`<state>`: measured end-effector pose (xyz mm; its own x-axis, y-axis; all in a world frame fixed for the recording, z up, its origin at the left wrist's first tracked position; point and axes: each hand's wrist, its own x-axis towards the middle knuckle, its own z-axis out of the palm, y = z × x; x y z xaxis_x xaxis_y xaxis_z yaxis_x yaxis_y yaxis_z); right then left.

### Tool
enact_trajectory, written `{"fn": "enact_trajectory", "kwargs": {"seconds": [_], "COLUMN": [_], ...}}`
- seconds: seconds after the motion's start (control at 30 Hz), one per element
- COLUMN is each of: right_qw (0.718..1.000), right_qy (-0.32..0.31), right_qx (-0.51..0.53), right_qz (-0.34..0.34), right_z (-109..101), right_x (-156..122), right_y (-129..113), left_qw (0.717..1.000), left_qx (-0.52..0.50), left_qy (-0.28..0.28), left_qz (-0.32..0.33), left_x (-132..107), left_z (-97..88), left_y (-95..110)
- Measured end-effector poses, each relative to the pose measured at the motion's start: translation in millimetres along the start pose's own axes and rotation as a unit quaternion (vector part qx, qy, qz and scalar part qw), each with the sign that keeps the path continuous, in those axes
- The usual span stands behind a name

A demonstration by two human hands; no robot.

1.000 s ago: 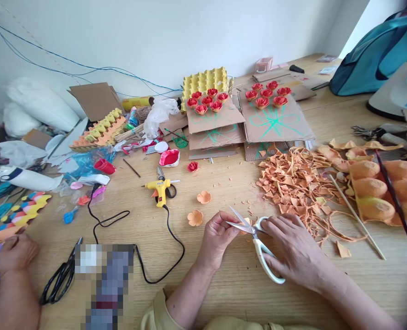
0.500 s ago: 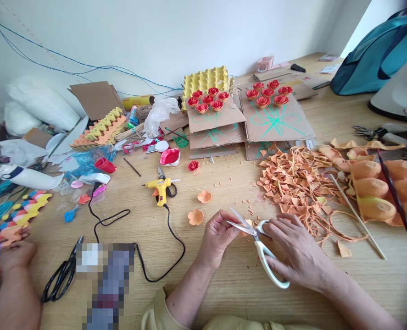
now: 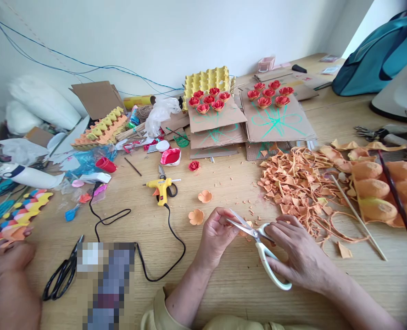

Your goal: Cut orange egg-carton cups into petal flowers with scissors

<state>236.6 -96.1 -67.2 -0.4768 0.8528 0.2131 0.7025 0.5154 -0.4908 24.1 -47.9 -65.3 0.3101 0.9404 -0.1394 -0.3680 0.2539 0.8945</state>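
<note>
My right hand [image 3: 294,252] is closed around the pale-green handles of a pair of scissors [image 3: 275,272], fingers and thumb through the loops. The scissor blades are parted and point left, reaching the fingertips of my left hand [image 3: 219,238]. That hand is closed in a pinch; whatever lies between its fingers is mostly hidden. A bit of orange egg-carton pulp [image 3: 248,225] shows behind the blades. Up and to the left of my left hand lie two orange petal-shaped cups [image 3: 196,217], and beyond them a red paper rose [image 3: 194,166].
Orange scraps [image 3: 292,183] are heaped on the right beside an orange egg carton [image 3: 375,188] with a brush across it. A yellow glue gun [image 3: 162,190] with a cord lies left of centre. Cardboard sheets [image 3: 279,121] hold red roses. Another person's hand [image 3: 12,259] works at far left.
The other person's hand at far left has shifted slightly. My hands and the scissors stay almost in place, with the blades still parted.
</note>
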Motion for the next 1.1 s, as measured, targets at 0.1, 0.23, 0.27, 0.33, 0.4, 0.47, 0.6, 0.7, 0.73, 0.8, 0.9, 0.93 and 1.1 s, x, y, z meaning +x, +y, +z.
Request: {"fn": "enact_trajectory", "kwargs": {"seconds": [0.1, 0.23, 0.27, 0.33, 0.4, 0.47, 0.6, 0.7, 0.73, 0.8, 0.9, 0.93, 1.1], "right_qw": [1.0, 1.0, 1.0, 1.0, 0.999, 0.999, 0.999, 0.999, 0.999, 0.999, 0.998, 0.998, 0.998], "right_qy": [0.003, 0.004, 0.005, 0.013, 0.025, 0.023, -0.014, -0.031, -0.034, -0.041, -0.051, -0.054, -0.053], "right_qx": [0.002, 0.006, 0.009, 0.018, 0.027, 0.035, 0.04, 0.031, 0.028, 0.023, 0.015, 0.015, 0.022], "right_qz": [-0.003, 0.007, 0.014, 0.021, 0.017, 0.008, 0.012, 0.026, 0.027, 0.027, 0.028, 0.028, 0.024], "right_z": [-0.4, -1.8, -1.7, -0.6, 0.9, 1.9, 0.8, -1.2, -1.8, -2.4, -2.0, -1.5, -0.1], "right_x": [0.3, 1.1, 1.1, 0.7, -0.2, -1.0, -0.1, 1.6, 1.9, 2.0, 1.3, 1.1, 1.7], "right_y": [-1.1, -2.8, -2.3, 0.2, 3.4, 5.4, 2.9, -0.6, -1.3, -1.4, 0.2, 0.8, 1.9], "left_qw": [1.0, 0.999, 0.999, 0.999, 0.999, 1.0, 1.0, 1.0, 1.0, 0.999, 0.999, 0.999, 0.997], "left_qx": [0.013, 0.014, 0.016, 0.017, 0.014, 0.006, -0.002, 0.01, 0.015, 0.022, 0.039, 0.046, 0.07], "left_qy": [0.007, 0.012, 0.018, 0.032, 0.037, 0.023, -0.008, -0.008, -0.008, -0.01, -0.013, -0.014, -0.03], "left_qz": [0.015, 0.029, 0.031, 0.029, 0.018, 0.005, -0.01, -0.022, -0.023, -0.022, -0.02, -0.019, -0.011], "left_x": [0.9, 3.7, 4.4, 5.6, 6.2, 6.3, 5.3, 4.9, 5.0, 5.4, 6.0, 6.0, 4.7], "left_z": [-3.5, -10.7, -12.3, -14.6, -15.3, -14.9, -12.9, -11.7, -11.4, -11.0, -10.5, -10.4, -10.2], "left_y": [1.9, 5.3, 5.8, 6.0, 5.4, 4.7, 5.5, 6.7, 6.8, 6.5, 5.8, 5.8, 7.7]}}
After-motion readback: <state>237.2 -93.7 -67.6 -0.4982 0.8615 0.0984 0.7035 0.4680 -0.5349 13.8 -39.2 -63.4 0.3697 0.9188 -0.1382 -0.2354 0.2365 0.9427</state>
